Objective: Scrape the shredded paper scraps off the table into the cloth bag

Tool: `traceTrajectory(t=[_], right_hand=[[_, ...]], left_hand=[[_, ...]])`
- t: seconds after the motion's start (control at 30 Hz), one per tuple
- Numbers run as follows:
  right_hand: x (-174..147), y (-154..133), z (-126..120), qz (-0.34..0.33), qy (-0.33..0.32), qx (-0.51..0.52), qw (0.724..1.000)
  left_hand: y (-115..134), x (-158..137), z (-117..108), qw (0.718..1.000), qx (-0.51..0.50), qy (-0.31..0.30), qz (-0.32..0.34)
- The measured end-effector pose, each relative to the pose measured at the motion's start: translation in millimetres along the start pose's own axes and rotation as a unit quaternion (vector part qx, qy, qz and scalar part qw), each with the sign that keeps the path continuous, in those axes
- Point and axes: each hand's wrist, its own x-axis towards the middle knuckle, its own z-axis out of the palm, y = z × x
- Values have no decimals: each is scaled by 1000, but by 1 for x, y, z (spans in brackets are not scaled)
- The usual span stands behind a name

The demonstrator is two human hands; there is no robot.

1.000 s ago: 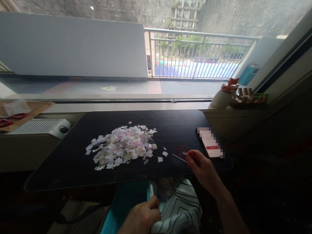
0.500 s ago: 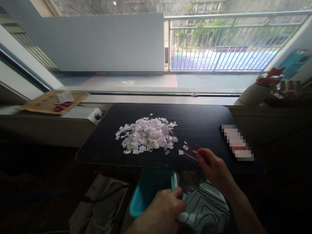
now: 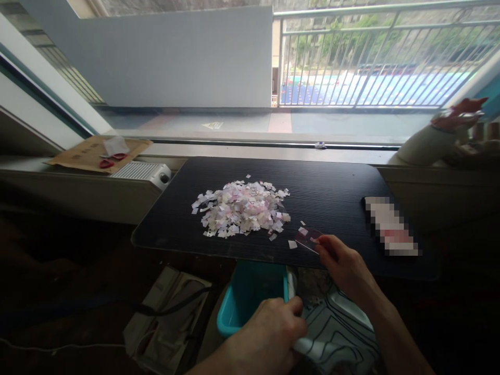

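On the dark tabletop (image 3: pixel 336 198) lies a loose heap of small cut paper pieces (image 3: pixel 246 208), white with pink and lilac tints. My right hand (image 3: pixel 344 260), fingers pinched, holds a thin, see-through reddish plastic sheet (image 3: pixel 308 238) low over the table's near edge. A few stray scraps lie by the sheet, among them a white square piece (image 3: pixel 292 244). Below the table edge, my left hand (image 3: pixel 277 323) is closed at the right rim of a teal bin (image 3: pixel 228 317). That hand covers part of the rim and its own fingertips.
A blurred-out flat object (image 3: pixel 392 226) lies at the table's right. Red-handled scissors (image 3: pixel 113 160) rest on a brown envelope (image 3: pixel 78 156) at left, beside a white heater (image 3: pixel 142 174). A vase-like figure (image 3: pixel 425 140) stands on the right sill. Black-lined pale fabric (image 3: pixel 339 323) is beneath my hands.
The whole view has shifted, so the table and heap appear slightly farther right and higher. Both hands keep their holds, and the heap looks the same.
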Motion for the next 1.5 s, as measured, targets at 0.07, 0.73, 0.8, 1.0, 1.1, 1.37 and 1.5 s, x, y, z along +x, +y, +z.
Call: traceTrajectory(t=[0.07, 0.73, 0.8, 1.0, 1.1, 1.37, 1.5], right_hand=[[-1, 2, -3, -7, -8, -11, 1000], [-14, -1, -30, -4, 14, -62, 998], [-3, 1, -25, 5, 59, -55, 997], [10, 6, -18, 12, 46, -51, 998], [4, 6, -22, 15, 36, -47, 998], [5, 9, -22, 23, 48, -39, 998], [2, 10, -26, 18, 38, -40, 998]], left_hand=[[-1, -2, 0, 1000, -10, 10, -8], [-17, -22, -8, 993, -68, 47, -82], [-17, -22, -8, 993, -65, 49, -80], [-16, -23, -5, 994, -67, 52, -76], [-16, -23, -4, 993, -73, 53, -76], [-14, -20, -7, 995, -67, 39, -68], [-14, -19, -7, 995, -61, 41, -64]])
